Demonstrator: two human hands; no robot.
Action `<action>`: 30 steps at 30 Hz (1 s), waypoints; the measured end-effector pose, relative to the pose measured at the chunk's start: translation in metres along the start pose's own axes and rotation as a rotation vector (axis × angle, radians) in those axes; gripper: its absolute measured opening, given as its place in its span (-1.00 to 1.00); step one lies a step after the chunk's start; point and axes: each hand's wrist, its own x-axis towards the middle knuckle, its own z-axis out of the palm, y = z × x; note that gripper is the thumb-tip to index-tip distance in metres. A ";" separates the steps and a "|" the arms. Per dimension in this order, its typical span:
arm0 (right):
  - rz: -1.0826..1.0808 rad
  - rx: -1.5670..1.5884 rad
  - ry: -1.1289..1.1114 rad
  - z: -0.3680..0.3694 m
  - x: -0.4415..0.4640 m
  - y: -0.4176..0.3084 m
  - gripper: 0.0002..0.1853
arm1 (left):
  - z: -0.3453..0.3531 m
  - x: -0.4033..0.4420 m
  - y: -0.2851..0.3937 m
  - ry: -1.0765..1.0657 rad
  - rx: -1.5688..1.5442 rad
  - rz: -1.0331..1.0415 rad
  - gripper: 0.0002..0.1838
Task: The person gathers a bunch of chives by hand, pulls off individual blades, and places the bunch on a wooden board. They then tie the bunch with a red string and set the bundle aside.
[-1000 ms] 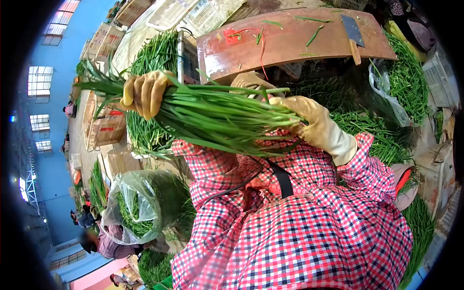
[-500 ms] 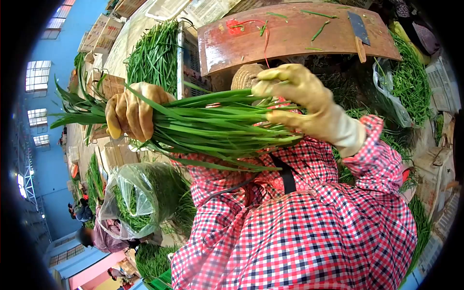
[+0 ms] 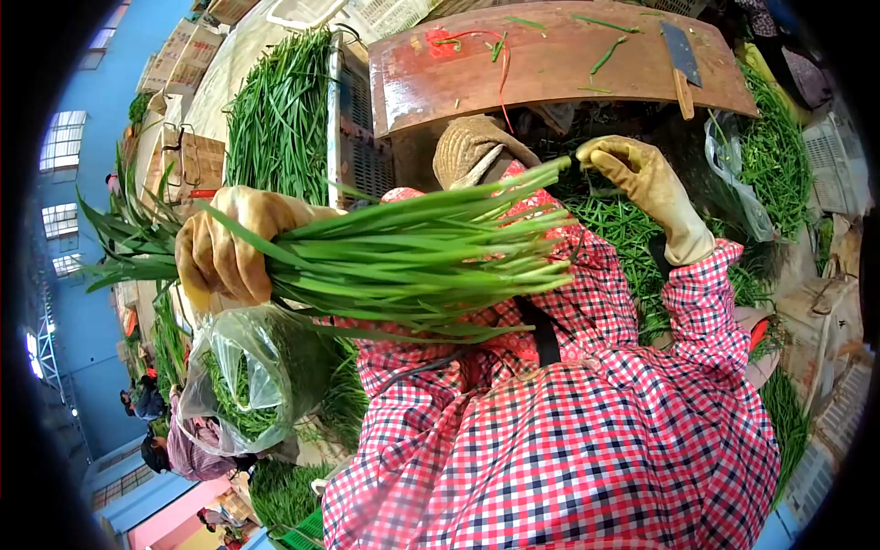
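My left hand (image 3: 225,246), in a stained rubber glove, is closed around a bunch of garlic chives (image 3: 422,243). The bunch lies level in front of my chest. Its leafy tips stick out to the left, and the pale cut ends fan out to the right. Just beyond those ends is my gloved right hand (image 3: 642,179), apart from the bunch. Its fingers are bent together at the tips in a pinch; whatever they hold is too small to make out.
A wooden board (image 3: 550,69) carries a cleaver (image 3: 680,60), red string (image 3: 504,78) and chive scraps. Chives fill a crate (image 3: 353,119) at left. A clear plastic bag (image 3: 266,367) of greens stands lower left. Trimmings (image 3: 623,229) cover the floor. Other people (image 3: 197,440) sit at far left.
My right hand has moved off the cut ends, to the right, and its fingers have drawn together. My left hand, still gripping the chives, has shifted slightly left and down.
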 end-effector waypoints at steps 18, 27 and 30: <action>-0.571 -0.063 -0.279 0.035 -0.054 -0.012 -0.84 | 0.043 0.022 -0.049 -0.215 -0.029 -0.345 -0.81; -0.291 0.065 -0.231 0.015 -0.020 -0.030 -0.69 | 0.039 0.022 -0.060 -0.199 -0.019 -0.332 -0.78; -0.446 0.078 -0.548 0.049 -0.006 -0.052 -0.62 | 0.034 0.020 -0.061 -0.160 0.015 -0.291 -0.77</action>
